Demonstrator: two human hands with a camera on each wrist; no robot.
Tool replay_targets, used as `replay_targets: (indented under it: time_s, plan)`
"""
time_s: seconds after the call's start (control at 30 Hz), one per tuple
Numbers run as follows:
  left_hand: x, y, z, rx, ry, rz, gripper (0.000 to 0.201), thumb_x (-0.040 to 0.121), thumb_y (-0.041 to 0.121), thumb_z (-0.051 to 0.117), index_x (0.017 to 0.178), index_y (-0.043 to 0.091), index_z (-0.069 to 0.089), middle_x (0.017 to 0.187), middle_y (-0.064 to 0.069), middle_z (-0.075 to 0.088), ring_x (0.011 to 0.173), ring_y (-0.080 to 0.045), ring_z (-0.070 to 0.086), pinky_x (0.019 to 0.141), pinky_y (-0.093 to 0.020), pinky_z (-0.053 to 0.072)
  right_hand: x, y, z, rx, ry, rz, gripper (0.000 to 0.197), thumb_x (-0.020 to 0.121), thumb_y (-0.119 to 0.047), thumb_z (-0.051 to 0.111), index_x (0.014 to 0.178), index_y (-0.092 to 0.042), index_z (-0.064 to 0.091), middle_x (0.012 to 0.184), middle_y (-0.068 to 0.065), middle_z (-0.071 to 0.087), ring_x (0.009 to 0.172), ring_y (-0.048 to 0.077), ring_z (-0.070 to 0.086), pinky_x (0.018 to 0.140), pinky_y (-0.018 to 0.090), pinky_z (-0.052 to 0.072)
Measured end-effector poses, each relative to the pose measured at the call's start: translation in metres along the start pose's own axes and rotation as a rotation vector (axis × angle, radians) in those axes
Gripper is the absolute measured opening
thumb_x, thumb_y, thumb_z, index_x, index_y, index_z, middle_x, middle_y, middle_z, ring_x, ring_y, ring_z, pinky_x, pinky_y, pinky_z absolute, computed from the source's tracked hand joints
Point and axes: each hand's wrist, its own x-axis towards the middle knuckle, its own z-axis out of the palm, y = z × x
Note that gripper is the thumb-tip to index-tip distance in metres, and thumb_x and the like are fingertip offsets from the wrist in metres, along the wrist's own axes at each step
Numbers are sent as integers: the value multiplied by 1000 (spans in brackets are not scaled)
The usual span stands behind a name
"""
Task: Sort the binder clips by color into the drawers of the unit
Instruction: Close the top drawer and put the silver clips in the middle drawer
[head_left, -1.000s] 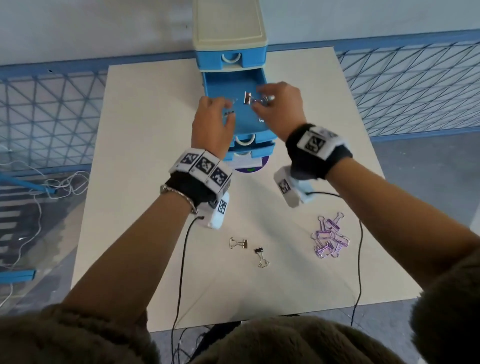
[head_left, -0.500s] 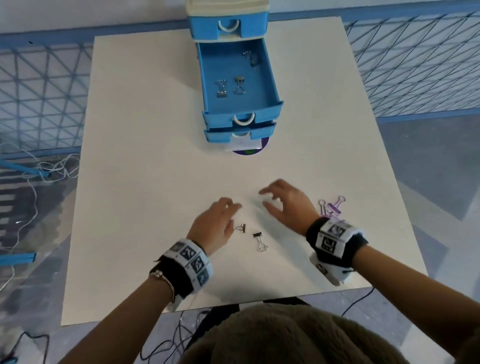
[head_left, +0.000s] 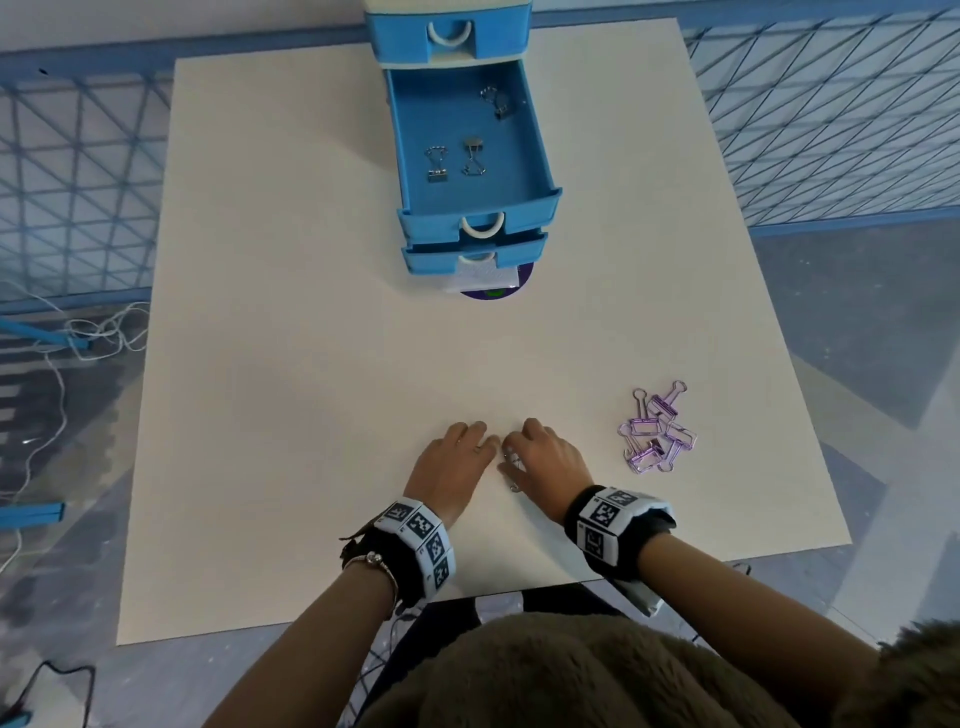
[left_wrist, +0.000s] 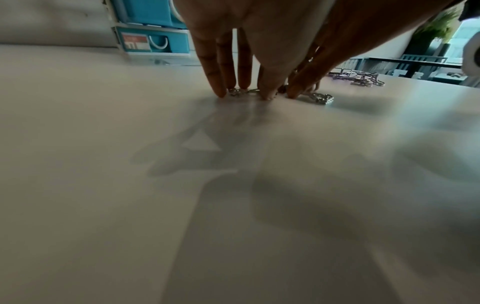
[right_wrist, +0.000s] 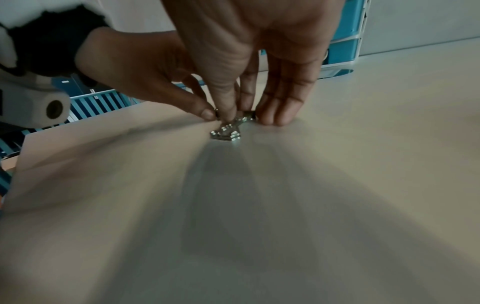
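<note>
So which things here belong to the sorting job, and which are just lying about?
Job: drawer unit, open drawer with three silver clips, purple clips, two silver clips under both hands.
Lying about: white cord, blue railing.

Bare table (head_left: 311, 364) lies ahead of my hands up to the open drawer (head_left: 540, 156); purple clips (head_left: 657, 428) crowd my right.

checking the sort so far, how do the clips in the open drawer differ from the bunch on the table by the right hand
The clips in the open drawer are silver; the bunch on the table is purple. The drawer clips, three of them, lie spread apart; the purple ones lie heaped, touching. Both are binder clips with wire handles, and neither of the hands touches them.
</note>
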Motion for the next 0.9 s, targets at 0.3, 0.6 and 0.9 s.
replay_targets:
  time_s: [0.3,0.6,0.9]
  plan:
    - [-8,-9,-7,-85,59,-89,32,41,22,85,65,20,64,67,5,63,64,-14,63,46,-19,44,-6,14,-5,144,15,-9,20,85,-8,51,101,-8,63,108,15,55,89,35,59,71,34,43]
    - [0,-39,-92,-406,469,-240,31,74,34,38,90,19,60,76,3,63,73,-18,58,55,-26,48,21,-2,-100,334,398,-172,12,76,-7,66,87,-10,69,86,8,57,63,15,54,60,15,36]
    - [80,-66,-207,-440,763,-261,23,89,16,53,110,10,58,103,-10,64,100,-26,53,76,-36,48,100,-45,-217,350,735,-301,15,80,-8,64,94,-4,68,91,17,60,65,17,52,65,30,47]
